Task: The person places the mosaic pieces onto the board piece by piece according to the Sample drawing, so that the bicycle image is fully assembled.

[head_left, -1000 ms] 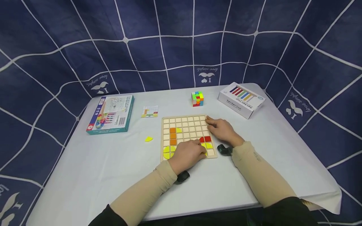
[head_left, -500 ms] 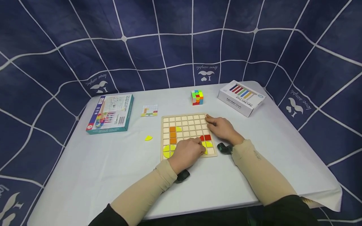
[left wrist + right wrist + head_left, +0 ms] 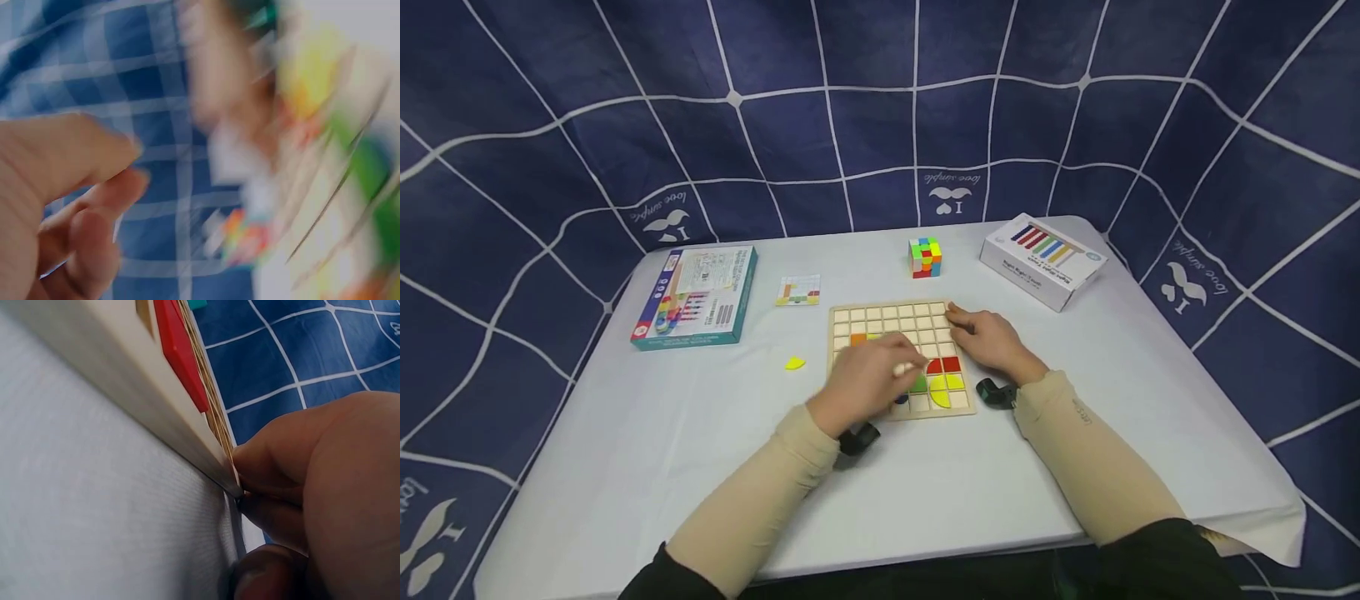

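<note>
A wooden grid board (image 3: 910, 312) lies on the white table, with coloured tiles in some of its cells. Red tiles (image 3: 951, 364) sit near its right edge, and a yellow rounded tile (image 3: 940, 398) lies below them. My right hand (image 3: 992, 343) grips the board's right edge near the far corner; up close, the thumb and fingers (image 3: 269, 450) pinch its rim. Over the board's left half hovers my left hand (image 3: 865, 375), fingers loosely curled, hiding several cells. In the left wrist view its thumb (image 3: 81, 150) and forefinger tips come close together with nothing showing between them.
A loose yellow tile (image 3: 794, 363) lies left of the board, below a pattern card (image 3: 799, 290). Further back stand a puzzle cube (image 3: 925, 257), a white box (image 3: 1037, 262) at right and a teal-edged box (image 3: 696, 296) at left. A blue curtain (image 3: 880, 125) hangs behind.
My left hand has lifted off the board's lower right and moved left, uncovering the yellow rounded tile and a green one. My right hand stays at the edge.
</note>
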{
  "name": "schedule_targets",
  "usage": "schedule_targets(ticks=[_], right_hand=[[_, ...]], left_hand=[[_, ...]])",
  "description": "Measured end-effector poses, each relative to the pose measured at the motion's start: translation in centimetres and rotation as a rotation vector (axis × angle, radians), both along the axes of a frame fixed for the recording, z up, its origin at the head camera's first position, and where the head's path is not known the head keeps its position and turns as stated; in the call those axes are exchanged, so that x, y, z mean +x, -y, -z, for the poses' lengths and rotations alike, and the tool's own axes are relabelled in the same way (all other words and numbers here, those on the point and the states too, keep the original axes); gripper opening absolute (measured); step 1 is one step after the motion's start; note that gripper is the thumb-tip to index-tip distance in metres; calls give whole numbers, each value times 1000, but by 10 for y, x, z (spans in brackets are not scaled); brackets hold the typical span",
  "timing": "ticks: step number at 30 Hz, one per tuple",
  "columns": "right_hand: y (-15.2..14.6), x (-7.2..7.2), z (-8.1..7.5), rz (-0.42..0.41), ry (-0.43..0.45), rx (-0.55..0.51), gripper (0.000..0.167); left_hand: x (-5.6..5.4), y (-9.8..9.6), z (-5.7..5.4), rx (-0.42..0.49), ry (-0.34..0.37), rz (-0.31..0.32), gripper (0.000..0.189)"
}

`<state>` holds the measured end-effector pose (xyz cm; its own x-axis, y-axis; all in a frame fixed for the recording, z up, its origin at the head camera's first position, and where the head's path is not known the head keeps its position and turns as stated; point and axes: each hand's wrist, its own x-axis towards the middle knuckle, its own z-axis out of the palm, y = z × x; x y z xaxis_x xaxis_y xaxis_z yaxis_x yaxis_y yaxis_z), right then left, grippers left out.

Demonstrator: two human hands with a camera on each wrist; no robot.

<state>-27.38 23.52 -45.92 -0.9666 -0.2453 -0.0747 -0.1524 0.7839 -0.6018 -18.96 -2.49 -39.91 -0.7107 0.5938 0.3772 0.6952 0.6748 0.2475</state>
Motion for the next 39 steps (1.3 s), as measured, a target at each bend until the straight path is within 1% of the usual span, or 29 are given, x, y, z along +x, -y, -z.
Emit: schedule_targets(ticks=[2,3,4,5,7,9,10,12,14,16,18,22,24,25,27,30,32,34,36,39], right_hand=[[0,0,-2,2,12,-1,50],[0,0,-3,7,15,-4,51],[0,0,-3,12,19,-8,51],[1,0,-4,13,19,-11,51],[2,0,-3,13,20,-19,51],[3,1,0,10,28,-26,52],[3,1,1,5,31,-25,52],[3,2,3,1,32,-22,52],[2,3,5,7,27,-18,52],[1,4,6,12,19,-13,52],[0,4,5,12,13,-12,51],[1,2,2,-4,20,-9,51],[2,2,-1,-6,16,-10,51],[2,2,-2,-4,15,-11,51],[1,3,-3,-2,9,-11,51],[1,2,-2,-1,3,-14,52],[2,2,-2,1,7,-13,52],[2,2,-2,3,15,-13,52],[3,2,-2,4,19,-12,52],[2,3,-2,2,30,-9,52]], left_hand=[[-10,32,-17,86,25,-104,14],[-15,49,-22,107,44,-166,16],[-20,67,-24,113,68,-231,18],[-23,85,-22,100,103,-299,20],[-29,117,-11,41,204,-411,27],[-32,143,5,-18,306,-483,35],[-33,152,13,-28,358,-494,39],[-37,164,28,-12,450,-469,49],[-40,169,39,22,511,-420,58],[-42,168,46,59,546,-378,62],[-44,165,50,75,547,-355,57],[-44,161,53,82,513,-379,32],[-45,159,53,91,508,-389,24],[-45,158,52,96,510,-396,23],[-44,156,52,92,508,-404,27],[-42,155,50,86,503,-414,40],[-40,156,50,63,491,-401,50],[-39,157,50,44,485,-378,56],[-38,158,51,28,485,-345,56],[-38,159,52,27,498,-314,48]])
